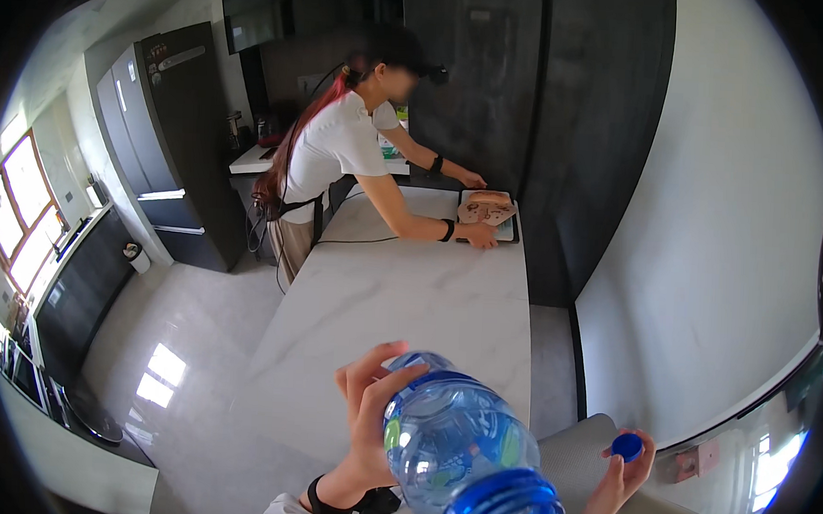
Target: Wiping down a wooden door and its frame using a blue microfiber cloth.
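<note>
My left hand (pixel 365 411) is wrapped round a large clear blue plastic bottle (pixel 455 424) near the table's front edge. The bottle is tilted, its uncapped blue mouth (pixel 511 508) toward me at the lower edge. No liquid can be made out inside it. Off to the right, my right hand (pixel 630 473) pinches a round blue bottle cap (pixel 626 446), apart from the bottle. A dark band circles my left wrist.
A marble-patterned white table (pixel 409 303) stretches away from me. At its far end a person in a white shirt (pixel 329 143) leans over, both hands at a tray (pixel 511 232) with brown, flat pieces. A cable (pixel 357 242) crosses the table. A grey chair (pixel 578 448) stands at the right.
</note>
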A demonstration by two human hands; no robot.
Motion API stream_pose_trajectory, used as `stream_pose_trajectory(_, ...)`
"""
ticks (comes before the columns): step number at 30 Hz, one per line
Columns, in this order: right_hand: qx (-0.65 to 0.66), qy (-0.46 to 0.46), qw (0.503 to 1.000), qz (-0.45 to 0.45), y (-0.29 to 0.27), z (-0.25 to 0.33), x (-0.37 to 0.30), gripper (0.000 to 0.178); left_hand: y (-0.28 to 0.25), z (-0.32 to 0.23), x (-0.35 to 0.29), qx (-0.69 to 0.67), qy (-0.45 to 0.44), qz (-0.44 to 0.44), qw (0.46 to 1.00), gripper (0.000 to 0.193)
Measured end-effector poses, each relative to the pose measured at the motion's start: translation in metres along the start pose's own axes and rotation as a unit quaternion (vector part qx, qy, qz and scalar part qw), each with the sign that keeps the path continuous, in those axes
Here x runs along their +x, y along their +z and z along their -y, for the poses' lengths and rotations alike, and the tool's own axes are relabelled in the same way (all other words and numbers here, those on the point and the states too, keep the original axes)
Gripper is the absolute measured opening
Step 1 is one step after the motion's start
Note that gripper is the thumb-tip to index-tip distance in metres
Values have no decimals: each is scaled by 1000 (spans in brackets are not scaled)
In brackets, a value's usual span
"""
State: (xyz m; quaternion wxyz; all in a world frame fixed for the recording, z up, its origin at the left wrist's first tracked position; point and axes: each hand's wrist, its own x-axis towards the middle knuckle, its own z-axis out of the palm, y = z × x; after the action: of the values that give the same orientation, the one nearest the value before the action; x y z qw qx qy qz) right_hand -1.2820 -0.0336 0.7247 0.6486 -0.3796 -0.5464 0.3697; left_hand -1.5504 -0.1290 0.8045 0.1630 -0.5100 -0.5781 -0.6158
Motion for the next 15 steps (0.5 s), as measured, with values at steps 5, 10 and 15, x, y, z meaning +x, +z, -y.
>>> stream_pose_trajectory(5, 3, -10, 1000, -24, -3, 6, 1, 48, -2, 0, 7, -95, 11, 15, 995, 55)
stream_pose_trajectory(10, -32, -15, 999, -27, -7, 11, -4, 46, 5, 4, 6, -98, 38, -20, 994, 56)
stream_pose_trajectory(15, -51, -26, 998, -28, -17, 14, -4, 45, 5, 0, 14, -76, 96, -30, 992, 55)
